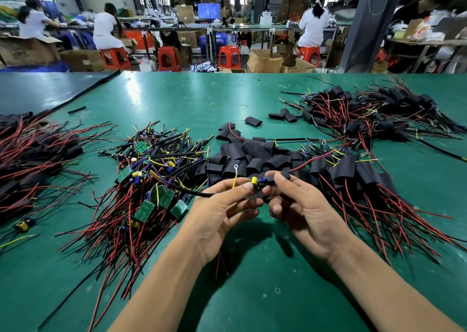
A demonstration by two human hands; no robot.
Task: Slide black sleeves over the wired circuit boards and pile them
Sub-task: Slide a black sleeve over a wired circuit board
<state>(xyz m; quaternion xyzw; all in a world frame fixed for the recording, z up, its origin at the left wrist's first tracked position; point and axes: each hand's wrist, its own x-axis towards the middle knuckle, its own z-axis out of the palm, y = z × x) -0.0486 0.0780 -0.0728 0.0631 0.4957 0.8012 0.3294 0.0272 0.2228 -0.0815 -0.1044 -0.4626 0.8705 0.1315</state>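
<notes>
Head view. I see the left hand (222,205) and the right hand (303,213) meeting above the near middle of the green table (177,99). Between them sits one wired circuit board (258,182), its yellow and blue parts facing up. The left hand's thumb and fingers are curled round the board's left end, where a black cable (187,191) and a yellow ring-tipped wire (235,173) leave it. The right hand's thumb and bent fingers pinch a black sleeve (274,178) at the board's right end; how far the sleeve covers the board I cannot tell. A red wire (310,161) runs from the sleeve's end up to the right.

Just left of the hands lies a heap of bare boards (156,180), green, with red, black and yellow leads. Directly behind the hands is a heap of loose sleeves (247,159). Touching it on the right is a pile of sleeved boards (353,175), red leads fanning toward me. A second sleeved pile (366,111) lies at the far right, a third pile (32,154) at the left edge. Beyond the table, people in white work at benches among red stools (228,56).
</notes>
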